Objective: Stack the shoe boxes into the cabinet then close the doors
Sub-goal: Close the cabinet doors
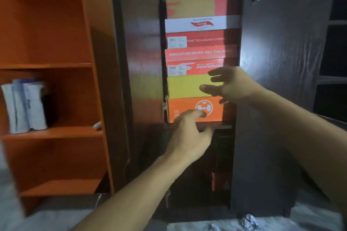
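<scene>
Stack of shoe boxes (199, 56), end faces outward, standing in the upper compartment of a dark wood cabinet (142, 62) between its two open doors. From the top: a yellow-and-red box (195, 0); a white-lidded red box (199, 32); an orange-red box (201, 60) lettered "Innovation never felt this good"; a plain yellow box (184, 85); and at the bottom an orange box (184, 108) with a round white emblem, resting on the compartment's shelf. Left hand (189, 137): reaching up from below, fingers loosely spread, fingertips over the lower front of the orange box; whether they touch it cannot be told from the blur; it holds nothing. Right hand (229, 85): fingers straight and apart, in front of the right edge of the yellow box, holding nothing. The right door (281, 80) stands ajar just beside the right hand, its edge close against the stack; the left door (120, 62) is swung open toward an orange shelving unit (56, 65). On that unit's middle shelf stand white packets (24, 105), and a small white object (97, 125) lies at the shelf's front edge. The dark lower compartment holds something orange (219, 182), indistinct. Crumpled foil-like scraps (248, 221) lie on the floor below.
</scene>
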